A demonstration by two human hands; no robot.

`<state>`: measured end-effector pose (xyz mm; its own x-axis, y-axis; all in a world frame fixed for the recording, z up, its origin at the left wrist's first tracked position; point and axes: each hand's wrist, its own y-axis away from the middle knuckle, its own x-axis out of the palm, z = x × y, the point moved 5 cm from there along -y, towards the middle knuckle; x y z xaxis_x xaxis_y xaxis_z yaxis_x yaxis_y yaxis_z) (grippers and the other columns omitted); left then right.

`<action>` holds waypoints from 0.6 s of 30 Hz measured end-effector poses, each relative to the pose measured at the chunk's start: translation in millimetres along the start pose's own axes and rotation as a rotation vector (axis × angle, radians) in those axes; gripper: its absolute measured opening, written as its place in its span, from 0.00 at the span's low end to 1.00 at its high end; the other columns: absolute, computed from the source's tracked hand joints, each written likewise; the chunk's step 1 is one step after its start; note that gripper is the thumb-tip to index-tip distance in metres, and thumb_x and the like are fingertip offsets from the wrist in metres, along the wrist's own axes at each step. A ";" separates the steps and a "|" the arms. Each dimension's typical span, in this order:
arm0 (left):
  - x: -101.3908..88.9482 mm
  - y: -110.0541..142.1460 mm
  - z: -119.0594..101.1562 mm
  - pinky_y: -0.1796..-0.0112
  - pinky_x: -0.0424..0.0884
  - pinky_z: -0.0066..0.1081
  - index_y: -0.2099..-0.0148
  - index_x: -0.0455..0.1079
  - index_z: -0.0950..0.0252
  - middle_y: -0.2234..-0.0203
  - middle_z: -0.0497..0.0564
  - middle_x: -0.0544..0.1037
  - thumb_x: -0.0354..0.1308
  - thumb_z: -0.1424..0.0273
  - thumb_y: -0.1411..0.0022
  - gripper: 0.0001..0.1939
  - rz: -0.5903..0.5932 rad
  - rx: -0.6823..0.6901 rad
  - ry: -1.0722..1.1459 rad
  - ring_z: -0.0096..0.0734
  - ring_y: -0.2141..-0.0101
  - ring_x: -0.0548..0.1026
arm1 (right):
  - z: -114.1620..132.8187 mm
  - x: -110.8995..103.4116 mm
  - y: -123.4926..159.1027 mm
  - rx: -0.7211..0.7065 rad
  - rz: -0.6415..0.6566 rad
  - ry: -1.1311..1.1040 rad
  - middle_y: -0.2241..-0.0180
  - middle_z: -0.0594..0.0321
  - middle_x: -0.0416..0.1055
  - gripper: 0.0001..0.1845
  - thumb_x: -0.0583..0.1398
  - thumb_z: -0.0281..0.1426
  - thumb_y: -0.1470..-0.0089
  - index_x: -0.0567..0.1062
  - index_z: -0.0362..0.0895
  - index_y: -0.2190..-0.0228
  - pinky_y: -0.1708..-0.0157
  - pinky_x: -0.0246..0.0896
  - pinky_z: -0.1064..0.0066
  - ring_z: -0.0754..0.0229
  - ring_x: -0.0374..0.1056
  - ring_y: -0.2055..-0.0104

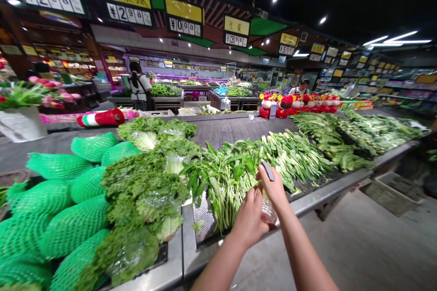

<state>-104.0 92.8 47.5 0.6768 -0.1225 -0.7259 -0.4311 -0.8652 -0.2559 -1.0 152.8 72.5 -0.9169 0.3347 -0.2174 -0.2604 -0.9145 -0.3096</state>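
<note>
A clear, ribbed bottle point(268, 211) is held between my two hands above the front edge of the vegetable stand. My left hand point(248, 218) wraps round its body from the left. My right hand point(273, 186) is closed about its upper part, where a grey top piece point(267, 170) sticks out above the fingers. It looks like a spray bottle, though my fingers cover most of it. Just behind the hands lie bunches of leafy water spinach point(225, 182). To their right are pale-stemmed greens point(290, 157).
Left are curly lettuces point(143, 191) in film and produce in green foam nets point(78, 220). A metal rail point(327, 198) edges the stand. Red figurines point(297, 103) line its back, and a crate point(394, 193) sits on the floor. Two people point(139, 88) are farther off.
</note>
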 end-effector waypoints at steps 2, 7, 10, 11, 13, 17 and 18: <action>-2.3 4.2 0.4 0.47 0.58 0.35 0.38 0.41 0.62 0.43 0.57 0.53 0.65 0.70 0.57 0.49 -0.004 -0.001 0.013 0.45 0.47 0.61 | -0.3 2.5 2.3 0.006 0.005 0.000 0.72 0.60 0.72 0.20 0.53 0.48 0.50 0.71 0.45 0.69 0.73 0.61 0.67 0.57 0.67 0.72; -5.4 14.4 3.1 0.46 0.57 0.34 0.37 0.39 0.61 0.42 0.56 0.53 0.64 0.72 0.56 0.50 -0.006 -0.035 0.023 0.44 0.45 0.59 | 2.7 9.4 9.7 0.005 0.054 -0.001 0.67 0.57 0.73 0.20 0.55 0.47 0.50 0.72 0.44 0.64 0.71 0.62 0.66 0.55 0.68 0.67; -2.8 20.2 6.6 0.47 0.58 0.35 0.37 0.40 0.63 0.43 0.57 0.53 0.65 0.71 0.57 0.50 0.008 -0.069 0.007 0.45 0.46 0.60 | 3.6 11.9 17.0 0.003 0.072 0.000 0.67 0.57 0.73 0.21 0.55 0.46 0.50 0.72 0.44 0.61 0.71 0.62 0.66 0.55 0.68 0.68; -1.8 22.1 7.4 0.47 0.58 0.36 0.37 0.40 0.63 0.43 0.58 0.53 0.66 0.70 0.57 0.50 0.011 -0.076 0.002 0.45 0.46 0.60 | 3.6 12.4 19.6 0.001 0.071 0.000 0.67 0.57 0.73 0.22 0.55 0.46 0.50 0.72 0.44 0.61 0.71 0.62 0.66 0.55 0.68 0.68; -0.2 25.7 8.3 0.46 0.57 0.36 0.37 0.41 0.65 0.42 0.59 0.52 0.67 0.70 0.58 0.51 0.014 -0.086 -0.008 0.46 0.45 0.59 | 3.4 13.4 24.4 -0.002 0.067 0.003 0.68 0.57 0.73 0.22 0.53 0.47 0.49 0.72 0.44 0.62 0.72 0.62 0.66 0.55 0.68 0.69; 2.4 32.5 8.8 0.44 0.54 0.38 0.37 0.42 0.66 0.40 0.60 0.49 0.67 0.70 0.59 0.51 0.043 -0.114 -0.023 0.47 0.43 0.55 | 1.1 14.8 31.3 0.007 0.054 0.011 0.71 0.58 0.72 0.22 0.51 0.49 0.48 0.72 0.44 0.69 0.75 0.60 0.68 0.57 0.66 0.73; 3.2 34.1 9.0 0.44 0.53 0.37 0.37 0.42 0.66 0.40 0.60 0.49 0.67 0.70 0.59 0.51 0.053 -0.122 -0.026 0.48 0.43 0.55 | 0.3 14.8 32.6 0.012 0.050 0.012 0.73 0.59 0.71 0.21 0.51 0.49 0.48 0.71 0.44 0.71 0.76 0.60 0.69 0.58 0.65 0.75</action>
<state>-121.9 67.3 30.8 0.6385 -0.1580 -0.7533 -0.3887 -0.9109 -0.1383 -23.1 127.8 59.5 -0.9252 0.2913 -0.2431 -0.2183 -0.9328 -0.2868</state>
